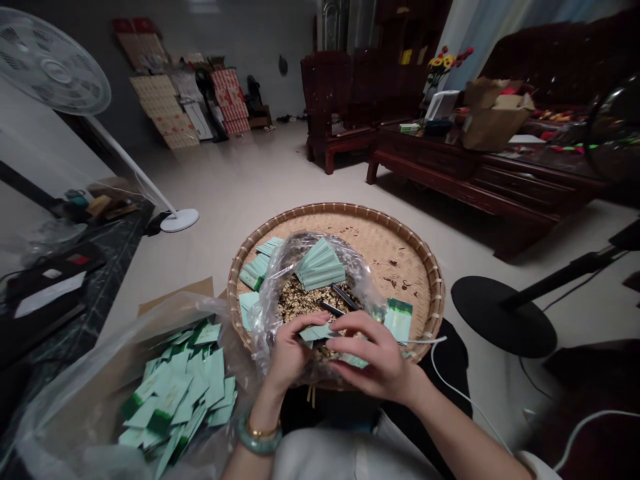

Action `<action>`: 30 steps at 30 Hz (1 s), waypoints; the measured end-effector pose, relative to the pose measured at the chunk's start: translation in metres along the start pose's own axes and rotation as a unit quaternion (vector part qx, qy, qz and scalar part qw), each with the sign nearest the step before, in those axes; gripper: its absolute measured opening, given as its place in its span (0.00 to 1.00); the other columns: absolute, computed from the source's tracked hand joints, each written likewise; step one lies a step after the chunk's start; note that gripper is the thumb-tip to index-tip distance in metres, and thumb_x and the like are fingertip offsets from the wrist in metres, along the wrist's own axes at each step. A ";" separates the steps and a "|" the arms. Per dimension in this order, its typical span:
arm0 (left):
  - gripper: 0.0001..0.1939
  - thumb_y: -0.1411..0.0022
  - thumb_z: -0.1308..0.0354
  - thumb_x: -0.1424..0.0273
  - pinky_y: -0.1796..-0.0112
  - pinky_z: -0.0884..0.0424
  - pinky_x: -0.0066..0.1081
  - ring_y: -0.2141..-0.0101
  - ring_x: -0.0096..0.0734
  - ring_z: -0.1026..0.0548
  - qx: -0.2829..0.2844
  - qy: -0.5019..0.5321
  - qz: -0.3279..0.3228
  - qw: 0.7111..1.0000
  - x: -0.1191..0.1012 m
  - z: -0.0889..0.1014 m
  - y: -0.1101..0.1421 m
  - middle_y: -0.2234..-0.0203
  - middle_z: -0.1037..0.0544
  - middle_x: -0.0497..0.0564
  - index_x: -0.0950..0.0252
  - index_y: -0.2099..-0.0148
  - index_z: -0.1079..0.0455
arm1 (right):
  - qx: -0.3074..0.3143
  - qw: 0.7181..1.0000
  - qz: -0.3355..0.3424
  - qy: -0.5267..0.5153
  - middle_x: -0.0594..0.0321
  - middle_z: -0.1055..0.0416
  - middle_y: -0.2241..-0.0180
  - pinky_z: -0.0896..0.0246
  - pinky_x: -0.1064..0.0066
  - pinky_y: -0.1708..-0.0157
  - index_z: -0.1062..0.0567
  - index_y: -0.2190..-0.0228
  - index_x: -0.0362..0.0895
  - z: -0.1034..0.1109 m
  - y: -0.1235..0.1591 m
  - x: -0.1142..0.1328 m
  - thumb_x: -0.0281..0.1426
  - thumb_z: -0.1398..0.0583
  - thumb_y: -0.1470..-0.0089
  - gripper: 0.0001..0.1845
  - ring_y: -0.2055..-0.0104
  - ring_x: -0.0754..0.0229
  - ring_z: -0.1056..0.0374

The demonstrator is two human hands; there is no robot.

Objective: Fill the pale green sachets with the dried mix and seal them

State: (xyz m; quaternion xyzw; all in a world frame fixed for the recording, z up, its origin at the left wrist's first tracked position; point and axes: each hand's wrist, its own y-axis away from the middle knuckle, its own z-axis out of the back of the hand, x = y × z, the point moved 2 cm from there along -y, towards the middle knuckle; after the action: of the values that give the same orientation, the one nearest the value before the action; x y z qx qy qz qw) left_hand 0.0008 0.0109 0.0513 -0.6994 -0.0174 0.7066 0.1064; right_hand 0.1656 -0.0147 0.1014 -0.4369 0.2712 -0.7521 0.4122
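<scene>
A round woven basket tray (400,233) rests on my lap. In it lies a clear plastic bag (280,267) of dried brown bits (300,300), with a stack of pale green packets (320,267) and a black scoop (337,303) on top. My left hand (290,353) and my right hand (375,357) meet at the tray's near edge, fingers closed on one small green packet (315,332) held between them. The left wrist wears a green bangle (257,437). More green packets (399,320) lie in the tray to the right.
A cardboard box lined with plastic (100,373) at my left holds several green packets (175,393). A standing fan (55,63) is at far left, a second fan's black base (503,313) at right. A dark wooden table (480,173) with a carton stands behind. A white cable (460,393) trails right.
</scene>
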 end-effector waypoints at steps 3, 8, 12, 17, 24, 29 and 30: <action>0.10 0.56 0.36 0.79 0.58 0.27 0.34 0.61 0.40 0.21 -0.011 0.012 -0.015 1.000 -0.003 0.001 0.003 0.64 0.18 0.55 0.64 0.68 0.23 | -0.011 0.999 0.008 0.052 0.54 0.30 0.61 0.32 0.63 0.59 0.27 0.59 0.44 0.002 0.001 0.006 0.24 0.41 0.47 0.12 0.57 0.58 0.33; 0.12 0.55 0.36 0.80 0.60 0.27 0.32 0.62 0.38 0.21 -0.016 0.008 -0.026 1.000 -0.002 0.002 0.005 0.64 0.18 0.54 0.63 0.66 0.24 | -0.010 0.994 0.020 0.104 0.54 0.29 0.61 0.32 0.61 0.59 0.26 0.59 0.44 0.005 0.002 0.013 0.24 0.43 0.45 0.12 0.56 0.56 0.35; 0.15 0.56 0.36 0.80 0.61 0.27 0.31 0.63 0.36 0.21 -0.021 0.017 0.007 1.000 -0.003 0.000 0.006 0.65 0.18 0.53 0.64 0.63 0.24 | 0.004 0.992 0.044 0.116 0.53 0.29 0.61 0.32 0.60 0.59 0.26 0.62 0.43 0.006 0.001 0.017 0.25 0.44 0.45 0.10 0.55 0.54 0.36; 0.10 0.55 0.36 0.77 0.64 0.27 0.29 0.66 0.35 0.21 -0.026 0.015 0.023 0.999 -0.003 -0.001 0.007 0.69 0.18 0.52 0.64 0.66 0.24 | 0.007 0.996 0.042 0.078 0.55 0.29 0.63 0.32 0.62 0.57 0.27 0.64 0.43 0.009 -0.003 0.019 0.24 0.46 0.44 0.08 0.53 0.56 0.36; 0.11 0.53 0.38 0.78 0.65 0.28 0.28 0.67 0.32 0.23 0.023 -0.092 -0.011 0.995 0.007 0.005 0.005 0.70 0.19 0.50 0.63 0.65 0.23 | 0.069 0.988 -0.139 0.009 0.52 0.31 0.56 0.36 0.61 0.54 0.25 0.65 0.43 0.018 -0.009 0.006 0.27 0.47 0.41 0.10 0.53 0.55 0.34; 0.12 0.54 0.39 0.78 0.67 0.31 0.26 0.70 0.30 0.24 0.073 -0.142 0.013 0.987 0.009 0.008 0.005 0.71 0.20 0.47 0.64 0.65 0.23 | 0.239 0.932 -0.262 -0.075 0.61 0.27 0.71 0.38 0.74 0.69 0.22 0.70 0.43 0.024 -0.015 -0.016 0.29 0.45 0.42 0.11 0.69 0.63 0.32; 0.12 0.55 0.38 0.77 0.67 0.31 0.26 0.71 0.30 0.25 0.080 -0.149 0.020 0.985 0.008 0.008 0.005 0.72 0.20 0.47 0.64 0.65 0.23 | 0.263 0.921 -0.271 -0.091 0.62 0.27 0.73 0.39 0.75 0.70 0.21 0.70 0.43 0.023 -0.016 -0.020 0.30 0.43 0.43 0.10 0.70 0.63 0.32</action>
State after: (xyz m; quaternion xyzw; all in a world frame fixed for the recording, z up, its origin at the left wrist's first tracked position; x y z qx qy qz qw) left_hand -0.0073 0.0084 0.0426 -0.5756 0.0377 0.8041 0.1441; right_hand 0.1859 0.0095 0.1156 -0.4362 -0.1043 -0.8361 0.3160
